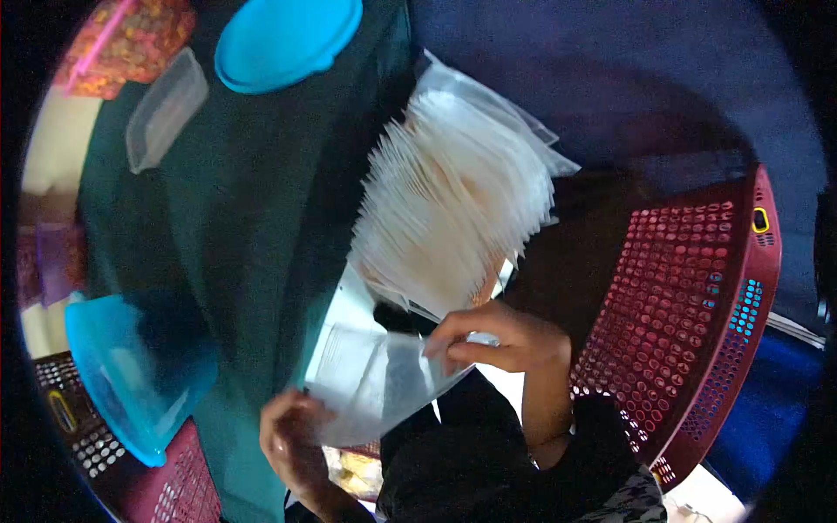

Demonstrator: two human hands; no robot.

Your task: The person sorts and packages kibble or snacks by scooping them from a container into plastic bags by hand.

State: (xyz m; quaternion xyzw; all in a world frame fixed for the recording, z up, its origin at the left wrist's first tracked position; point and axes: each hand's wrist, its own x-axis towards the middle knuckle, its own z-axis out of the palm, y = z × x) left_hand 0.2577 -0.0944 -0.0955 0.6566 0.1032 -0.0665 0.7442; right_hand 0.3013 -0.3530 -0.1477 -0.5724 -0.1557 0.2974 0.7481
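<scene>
A clear plastic bag [370, 383] is stretched between my two hands, low in the view. My left hand [295, 436] is closed on its lower left end, slightly blurred. At the upper right end, my right hand [501, 336] pinches the bag between thumb and fingers. Just beyond the hands lies a thick, fanned stack of clear plastic bags [453, 196], whitish where they overlap. Whether the held bag has anything inside cannot be made out.
On the right stands a dark red perforated basket [671, 305]. A blue tub [131, 383] sits at the left above a pink basket [174, 479]. A blue lid [288, 39], a clear plastic container [166, 109] and a bag of orange-red pieces [131, 44] lie towards the upper left.
</scene>
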